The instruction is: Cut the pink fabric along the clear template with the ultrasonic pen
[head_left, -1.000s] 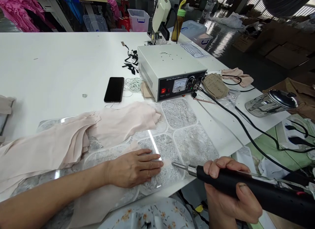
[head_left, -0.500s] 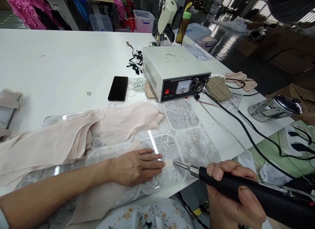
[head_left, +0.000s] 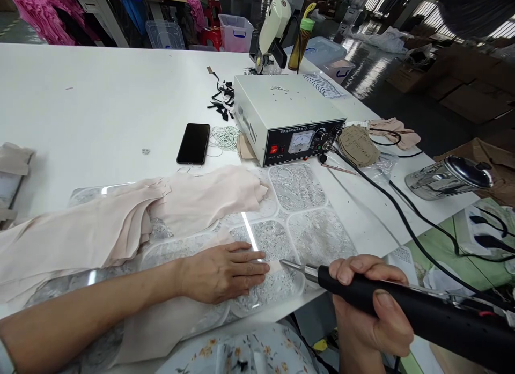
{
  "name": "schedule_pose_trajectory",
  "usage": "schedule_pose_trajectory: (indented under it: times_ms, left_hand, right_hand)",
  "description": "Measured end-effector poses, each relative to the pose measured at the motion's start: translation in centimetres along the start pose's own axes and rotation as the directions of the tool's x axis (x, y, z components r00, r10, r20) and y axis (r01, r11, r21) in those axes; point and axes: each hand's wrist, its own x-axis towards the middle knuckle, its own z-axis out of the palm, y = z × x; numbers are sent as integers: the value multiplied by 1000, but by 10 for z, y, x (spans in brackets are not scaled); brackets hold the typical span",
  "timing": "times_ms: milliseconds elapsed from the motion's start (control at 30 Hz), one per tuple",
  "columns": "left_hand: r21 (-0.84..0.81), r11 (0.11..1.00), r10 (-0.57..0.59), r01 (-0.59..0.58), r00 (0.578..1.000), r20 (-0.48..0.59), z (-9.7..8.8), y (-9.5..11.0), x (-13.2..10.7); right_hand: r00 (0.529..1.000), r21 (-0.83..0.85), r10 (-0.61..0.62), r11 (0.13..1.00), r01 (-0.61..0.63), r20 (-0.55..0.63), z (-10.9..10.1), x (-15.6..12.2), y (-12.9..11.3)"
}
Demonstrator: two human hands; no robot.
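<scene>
White, smooth-topped worktable (head_left: 100, 105) fills much of the view, with a glossy, grey-marbled plastic mat (head_left: 319, 232) along its near edge. Left hand (head_left: 221, 272) lies flat, palm down, fingers extended, grasping nothing, on a pale pink piece of thin fabric (head_left: 164, 328). Fabric lies on the mat under that hand, long axis apparently running from lower left to upper right; a small end shows just past the fingertips. Right hand (head_left: 372, 323) is wrapped around a long black cylindrical tool (head_left: 356, 293) with a tapered metal tip (head_left: 292, 265). Tool axis slopes from lower right up to the left, so the tip points at the left fingertips, just beside the fabric's small end; contact: cannot tell. Left hand is the nearer to the fabric, being on it. Containers: silvery jar with a domed lid (head_left: 430, 178) near the table's right edge, contents not discernible; amber bottle with a light green cap (head_left: 300, 48) at the far side, contents unclear; translucent plastic tub with a purple handle (head_left: 237, 37) beyond the table, contents indistinct
</scene>
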Motion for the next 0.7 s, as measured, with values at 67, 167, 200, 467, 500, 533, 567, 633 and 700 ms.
schedule_pose_trajectory:
  times_ms: [67, 167, 200, 467, 500, 533, 567, 633, 700]
  left_hand:
    - [3, 1000, 3, -3, 1000, -3, 0, 0, 0]
    - [16, 1000, 16, -16, 1000, -6, 1, -1, 0]
    - [22, 1000, 17, -17, 1000, -4, 1, -1, 0]
    - [51, 998, 44, -42, 998, -41, 1, -1, -1]
    - [53, 998, 44, -42, 998, -43, 0, -1, -2]
    - [53, 998, 41, -39, 998, -46, 0, -1, -3]
    - [54, 998, 37, -34, 998, -49, -1, -1, -4]
    - [55, 998, 26, -23, 998, -57, -1, -1, -7]
    - [62, 998, 24, -20, 998, -59, -2, -1, -9]
  right_hand:
    - [1000, 4, 2, 1000, -2, -8, 0, 1, -1]
    - [999, 20, 1, 1000, 0, -34, -1, 0, -5]
    - [999, 24, -1, 1000, 2, -39, -2, -1, -6]
    - [1000, -1, -9, 1000, 9, -22, 0, -6, -6]
    - [1000, -6, -9, 1000, 9, -27, 0, -6, -5]
    - [999, -10, -7, 1000, 7, -33, 0, -6, -5]
    - [999, -14, -4, 1000, 4, -39, 0, -6, -5]
    - [999, -20, 8, 1000, -9, -50, -2, -6, -4]
    - [998, -20, 17, 1000, -18, -57, -4, -6, -3]
